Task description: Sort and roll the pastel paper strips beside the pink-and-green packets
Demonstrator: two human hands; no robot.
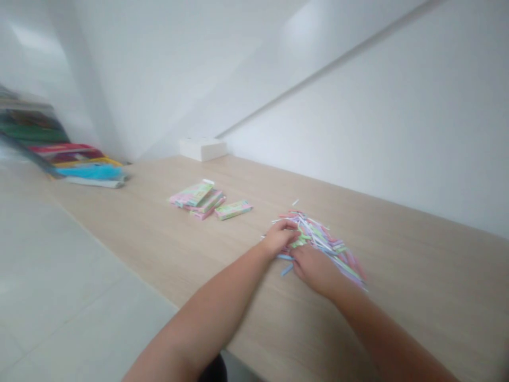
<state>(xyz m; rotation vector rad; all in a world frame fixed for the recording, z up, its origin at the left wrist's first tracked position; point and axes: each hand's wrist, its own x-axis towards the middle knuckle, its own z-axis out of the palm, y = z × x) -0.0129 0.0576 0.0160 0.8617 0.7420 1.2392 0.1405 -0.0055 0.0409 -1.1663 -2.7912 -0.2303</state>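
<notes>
A loose heap of thin paper strips (322,240) in pink, lilac, green, white and blue lies on the wooden tabletop (382,249). My left hand (279,237) rests at the heap's near left edge with its fingers curled. My right hand (314,270) lies close by, its fingertips against the heap. Whether either hand grips strips is hidden by the fingers. A few blue strips (286,270) stick out below the hands. Farther left on the table lie several flat pink and green packets (196,200), some stacked, one apart.
A white box (202,149) stands at the table's far end against the white wall. Colourful stacked packages (67,154) in red, blue and green lie beyond the table's left end. Pale floor tiles (75,286) lie left of the table's near edge.
</notes>
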